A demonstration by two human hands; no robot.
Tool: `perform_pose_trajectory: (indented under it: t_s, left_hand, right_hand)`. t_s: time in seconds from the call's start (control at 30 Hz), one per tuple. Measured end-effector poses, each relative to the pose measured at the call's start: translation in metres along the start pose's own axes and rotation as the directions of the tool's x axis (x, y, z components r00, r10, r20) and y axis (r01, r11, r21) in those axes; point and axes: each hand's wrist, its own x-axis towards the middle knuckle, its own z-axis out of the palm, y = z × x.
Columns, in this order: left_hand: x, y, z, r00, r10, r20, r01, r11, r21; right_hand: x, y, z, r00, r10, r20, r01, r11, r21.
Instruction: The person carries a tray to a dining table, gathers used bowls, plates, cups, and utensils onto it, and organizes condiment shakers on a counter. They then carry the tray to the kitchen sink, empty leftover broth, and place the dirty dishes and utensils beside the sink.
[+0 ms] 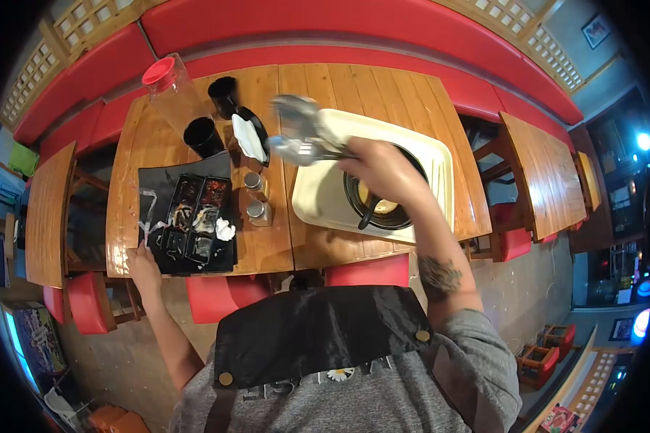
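My right hand (386, 169) is closed on shiny metal utensils (296, 126), smeared by motion, perhaps spoons or a ladle; it holds them above the left edge of a cream tray (307, 195). Below that hand, a black bowl (410, 206) with food remains and a dark-handled spoon (369, 213) stands on the tray, partly covered by the arm. My left hand (144, 268) is at the front left corner of a black placemat (155, 258), its fingers pinched at the lower end of a thin, crumpled whitish strip (149, 213). On the mat sits a black compartment dish (197, 216) with sauce and scraps.
A white crumpled tissue (225, 230) lies beside the dish. Two shakers (258, 213), black cups (204, 137), a napkin holder (250, 137) and a clear red-lidded pitcher (172, 86) stand on the wooden table (354, 86). Red chairs (368, 273) are at its near edge.
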Motion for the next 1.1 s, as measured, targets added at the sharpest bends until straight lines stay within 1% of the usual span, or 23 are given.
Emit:
perform_pose_trajectory:
  t_s: [0.03, 0.1, 0.17, 0.2, 0.27, 0.3, 0.37, 0.47, 0.5, 0.53, 0.57, 0.6, 0.63, 0.67, 0.7, 0.77, 0.83, 0.9, 0.93, 0.97, 1.03, 1.07, 1.1]
  left_hand:
    - [0.002, -0.005, 0.0, 0.999, -0.027, 0.027, 0.026, 0.999, 0.024]
    - [0.004, -0.016, 0.006, 0.998, 0.031, 0.05, -0.031, 1.0, -0.001]
    - [0.004, -0.009, 0.0, 0.992, 0.036, 0.122, -0.021, 0.992, -0.122]
    - [0.004, -0.009, 0.002, 0.988, 0.025, 0.155, 0.004, 0.983, -0.185]
    - [0.004, -0.006, 0.001, 0.973, 0.007, 0.231, 0.054, 0.966, -0.255]
    - [0.002, -0.006, 0.0, 0.974, 0.006, 0.226, 0.053, 0.966, -0.252]
    - [0.003, -0.009, 0.0, 0.964, 0.034, 0.262, 0.039, 0.963, -0.266]
    - [0.006, -0.03, 0.011, 0.964, 0.036, 0.262, 0.05, 0.948, -0.315]
    - [0.003, -0.017, -0.005, 0.967, 0.06, 0.248, 0.019, 0.952, -0.304]
    - [-0.004, -0.002, -0.026, 0.979, 0.113, 0.17, -0.057, 0.95, -0.308]
    - [-0.008, 0.001, -0.034, 0.988, 0.015, 0.153, 0.026, 0.964, -0.265]
    - [-0.009, -0.004, -0.035, 0.989, -0.062, 0.134, 0.099, 0.951, -0.294]
    - [-0.008, -0.013, -0.031, 0.997, -0.072, 0.033, 0.078, 0.969, -0.234]
    - [-0.006, -0.025, -0.022, 0.993, -0.106, -0.046, 0.087, 0.947, -0.308]
    - [-0.007, -0.025, -0.027, 0.989, -0.122, -0.082, 0.096, 0.96, -0.264]
    - [-0.005, -0.031, -0.026, 0.98, -0.196, -0.043, 0.184, 0.962, -0.203]
    - [-0.006, -0.031, -0.021, 0.972, -0.221, -0.083, 0.2, 0.959, -0.202]
    - [-0.004, -0.027, -0.015, 0.985, -0.127, -0.114, 0.086, 0.947, -0.311]
    - [-0.003, -0.023, -0.011, 0.982, -0.114, -0.15, 0.066, 0.954, -0.293]
    - [0.0, -0.019, -0.007, 0.986, -0.137, -0.091, 0.093, 0.921, -0.377]
    - [0.01, -0.01, -0.002, 0.982, -0.184, 0.033, 0.186, 0.943, -0.275]
    - [0.015, -0.005, -0.001, 0.982, -0.188, 0.032, 0.189, 0.943, -0.274]
    - [0.021, 0.002, 0.001, 0.965, -0.26, 0.033, 0.261, 0.938, -0.228]
  right_hand:
    - [-0.016, 0.018, -0.009, 0.994, 0.111, -0.002, -0.111, 0.994, 0.007]
    - [-0.046, 0.044, -0.023, 0.978, 0.193, -0.077, -0.185, 0.978, 0.099]
    - [-0.064, 0.059, -0.033, 0.917, 0.395, -0.047, -0.388, 0.914, 0.123]
    - [-0.071, 0.065, -0.035, 0.924, 0.382, -0.033, -0.375, 0.918, 0.128]
    - [-0.082, 0.08, -0.035, 0.886, 0.441, -0.142, -0.45, 0.892, -0.039]
    - [-0.087, 0.088, -0.034, 0.888, 0.437, -0.144, -0.446, 0.894, -0.034]
    - [-0.096, 0.106, -0.026, 0.844, 0.534, -0.061, -0.536, 0.832, -0.139]
    - [-0.099, 0.121, -0.007, 0.872, 0.489, -0.01, -0.475, 0.842, -0.255]
    - [-0.097, 0.122, 0.0, 0.889, 0.458, 0.011, -0.434, 0.85, -0.3]
    - [-0.093, 0.115, 0.003, 0.891, 0.453, 0.011, -0.424, 0.842, -0.334]
    - [-0.091, 0.111, 0.006, 0.896, 0.444, 0.015, -0.407, 0.835, -0.369]
    - [-0.089, 0.121, 0.013, 0.925, 0.379, -0.025, -0.361, 0.856, -0.37]
    - [-0.087, 0.132, 0.02, 0.946, 0.317, -0.07, -0.32, 0.872, -0.371]
    - [-0.086, 0.135, 0.022, 0.959, 0.279, -0.057, -0.277, 0.863, -0.423]
    - [-0.084, 0.134, 0.024, 0.968, 0.247, -0.051, -0.241, 0.846, -0.475]
    - [-0.084, 0.127, 0.03, 0.975, 0.212, -0.073, -0.217, 0.814, -0.539]
    - [-0.083, 0.126, 0.033, 0.975, 0.21, -0.07, -0.21, 0.776, -0.594]
    - [-0.081, 0.123, 0.037, 0.968, 0.237, -0.084, -0.237, 0.748, -0.619]
    - [-0.081, 0.121, 0.039, 0.964, 0.256, -0.076, -0.244, 0.731, -0.637]
    - [-0.081, 0.12, 0.04, 0.959, 0.275, -0.068, -0.251, 0.713, -0.655]
    - [-0.08, 0.119, 0.041, 0.956, 0.289, -0.052, -0.249, 0.705, -0.664]
    - [-0.08, 0.117, 0.04, 0.956, 0.29, -0.05, -0.251, 0.713, -0.655]
    - [-0.08, 0.116, 0.04, 0.955, 0.293, -0.05, -0.254, 0.719, -0.646]
